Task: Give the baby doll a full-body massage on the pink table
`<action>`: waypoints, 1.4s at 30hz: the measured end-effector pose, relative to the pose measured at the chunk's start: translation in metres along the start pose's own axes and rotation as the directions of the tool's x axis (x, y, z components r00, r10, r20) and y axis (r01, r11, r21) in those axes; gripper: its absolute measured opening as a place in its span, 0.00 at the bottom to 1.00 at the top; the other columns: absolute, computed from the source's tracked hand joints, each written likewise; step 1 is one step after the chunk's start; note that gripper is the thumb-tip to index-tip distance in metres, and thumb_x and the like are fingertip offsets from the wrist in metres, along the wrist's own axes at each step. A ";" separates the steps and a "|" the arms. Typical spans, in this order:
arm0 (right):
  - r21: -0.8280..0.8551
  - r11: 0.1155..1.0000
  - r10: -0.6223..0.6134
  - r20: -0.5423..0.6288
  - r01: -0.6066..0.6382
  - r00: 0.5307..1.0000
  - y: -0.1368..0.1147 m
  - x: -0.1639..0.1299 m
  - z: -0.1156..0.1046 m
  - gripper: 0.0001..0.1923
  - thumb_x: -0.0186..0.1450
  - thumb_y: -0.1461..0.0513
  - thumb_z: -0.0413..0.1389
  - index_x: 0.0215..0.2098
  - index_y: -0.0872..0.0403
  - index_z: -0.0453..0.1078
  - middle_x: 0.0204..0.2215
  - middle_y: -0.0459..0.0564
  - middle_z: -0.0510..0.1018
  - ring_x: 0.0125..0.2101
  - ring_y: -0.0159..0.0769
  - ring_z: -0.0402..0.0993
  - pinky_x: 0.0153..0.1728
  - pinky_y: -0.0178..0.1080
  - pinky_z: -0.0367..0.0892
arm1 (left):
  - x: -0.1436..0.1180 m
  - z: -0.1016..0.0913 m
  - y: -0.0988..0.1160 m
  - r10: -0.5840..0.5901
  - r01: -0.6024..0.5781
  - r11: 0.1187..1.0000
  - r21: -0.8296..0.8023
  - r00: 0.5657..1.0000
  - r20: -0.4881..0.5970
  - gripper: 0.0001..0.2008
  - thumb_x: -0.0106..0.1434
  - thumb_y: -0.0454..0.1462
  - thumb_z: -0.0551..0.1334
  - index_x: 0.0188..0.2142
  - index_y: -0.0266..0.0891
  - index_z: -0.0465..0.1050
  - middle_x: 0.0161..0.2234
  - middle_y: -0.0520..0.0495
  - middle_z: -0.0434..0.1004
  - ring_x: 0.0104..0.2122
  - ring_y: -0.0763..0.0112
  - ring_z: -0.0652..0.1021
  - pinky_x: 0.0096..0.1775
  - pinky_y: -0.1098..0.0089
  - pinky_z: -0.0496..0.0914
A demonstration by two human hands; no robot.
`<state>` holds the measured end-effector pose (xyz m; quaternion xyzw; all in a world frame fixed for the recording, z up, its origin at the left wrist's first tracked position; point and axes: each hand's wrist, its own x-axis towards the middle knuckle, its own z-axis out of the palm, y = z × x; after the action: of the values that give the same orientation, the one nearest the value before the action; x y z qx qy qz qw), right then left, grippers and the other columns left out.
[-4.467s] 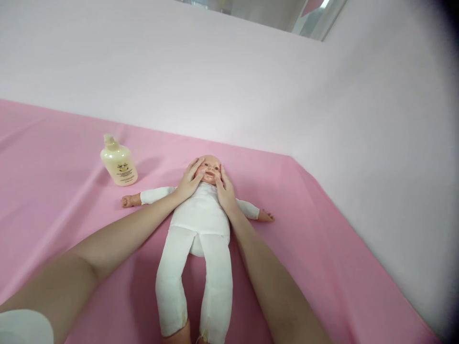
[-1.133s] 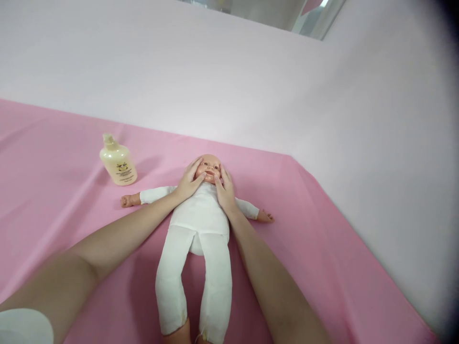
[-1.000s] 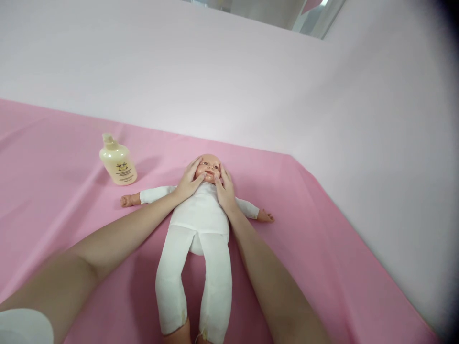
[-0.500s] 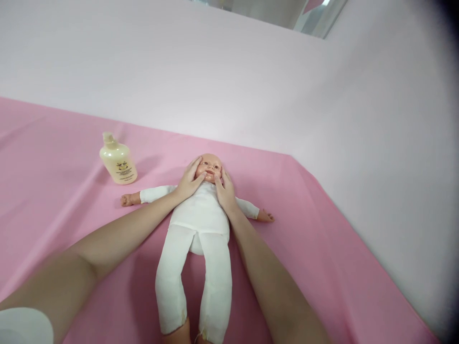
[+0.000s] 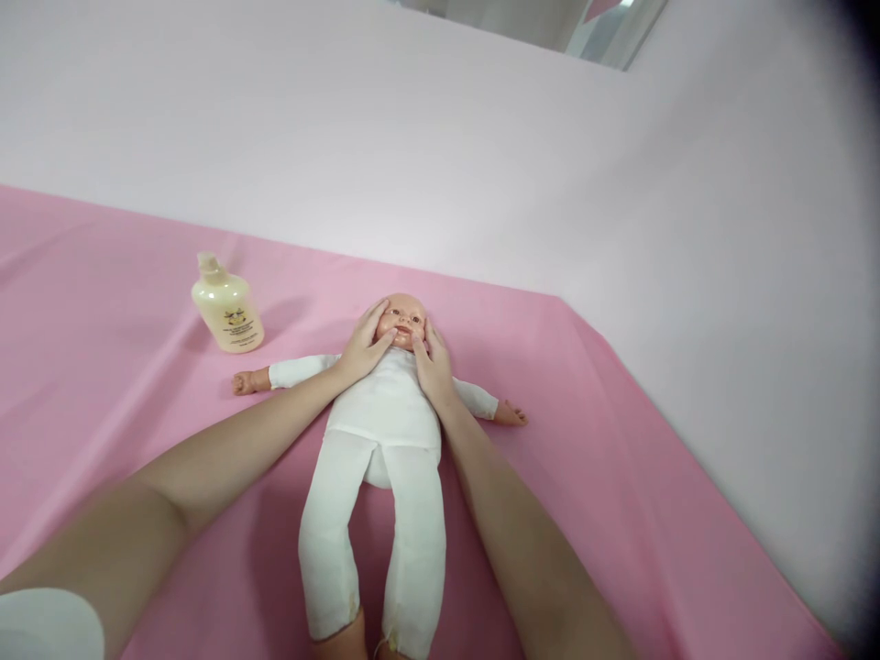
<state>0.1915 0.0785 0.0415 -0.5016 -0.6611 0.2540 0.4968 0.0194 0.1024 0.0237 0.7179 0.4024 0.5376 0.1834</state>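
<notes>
A soft baby doll in a white cloth suit w/ hard plastic head (image 5: pixel 385 412) lies on its back on the pink cloth-covered table (image 5: pixel 619 513). Its long axis runs straight away from the person: feet nearest the camera, head at the far end, arms spread out to both sides.

Both hands are at the far end of that axis, on the head. Left hand (image 5: pixel 362 346) lies flat on the doll's cheek on the left side of the view, fingers spread apart and curved round the head, thumb near the mouth. Right hand (image 5: pixel 432 367) does the same on the other cheek, fingers loosely apart, thumb by the chin. Neither is clenched; both cup the face w/ open palms. Both are abt equally near, forearms running along either side of the torso.

Materials: head is smooth, glossy, rigid; body and legs are limp stuffed fabric, slightly creased.

A cream plastic lotion bottle w/ flip cap (image 5: pixel 226 306) stands upright, well apart to the left of the head, beyond the doll's outstretched arm. A pale wall rises behind the table.
</notes>
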 end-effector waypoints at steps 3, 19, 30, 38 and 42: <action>0.008 1.000 0.007 0.002 -0.007 1.000 -0.001 0.000 0.000 0.43 0.67 0.37 0.46 0.69 0.55 0.59 0.68 0.59 0.64 0.68 0.48 0.59 0.69 0.53 0.52 | 0.000 0.000 0.000 0.015 -0.015 1.000 -0.002 1.000 -0.008 0.31 0.71 0.52 0.54 0.67 0.42 0.56 0.67 0.36 0.61 0.67 0.56 0.63 0.69 0.49 0.54; 0.021 1.000 -0.006 0.002 0.006 1.000 -0.001 0.000 0.001 0.39 0.68 0.39 0.46 0.67 0.53 0.60 0.65 0.59 0.68 0.66 0.48 0.61 0.68 0.53 0.55 | -0.001 0.002 -0.002 0.025 -0.025 1.000 -0.010 0.999 -0.042 0.30 0.70 0.52 0.55 0.66 0.42 0.58 0.67 0.36 0.62 0.67 0.55 0.64 0.68 0.48 0.56; 0.008 1.000 -0.010 -0.007 0.010 1.000 0.000 0.000 0.002 0.40 0.68 0.38 0.46 0.68 0.54 0.60 0.65 0.60 0.68 0.67 0.49 0.61 0.68 0.54 0.54 | 0.000 0.002 -0.001 0.027 -0.027 1.000 -0.012 0.999 -0.043 0.30 0.70 0.52 0.55 0.65 0.41 0.59 0.67 0.34 0.62 0.67 0.55 0.64 0.68 0.47 0.55; 0.005 1.000 -0.019 0.000 0.019 1.000 -0.001 -0.001 0.001 0.39 0.68 0.39 0.46 0.68 0.54 0.60 0.65 0.59 0.68 0.67 0.49 0.61 0.68 0.54 0.54 | -0.002 0.000 0.000 0.006 -0.006 1.000 -0.020 1.000 -0.024 0.29 0.70 0.51 0.56 0.66 0.43 0.58 0.68 0.36 0.61 0.68 0.55 0.63 0.68 0.47 0.54; 0.007 1.000 -0.006 0.003 0.006 1.000 -0.001 -0.001 0.000 0.40 0.68 0.38 0.46 0.68 0.53 0.60 0.65 0.59 0.68 0.67 0.48 0.61 0.68 0.53 0.54 | -0.001 0.000 0.001 0.009 -0.009 1.000 -0.021 1.000 -0.014 0.29 0.70 0.50 0.56 0.66 0.42 0.58 0.68 0.35 0.61 0.68 0.55 0.63 0.69 0.47 0.54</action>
<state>0.1905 0.0773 0.0422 -0.4974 -0.6625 0.2555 0.4983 0.0193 0.1012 0.0235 0.7141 0.3948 0.5475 0.1855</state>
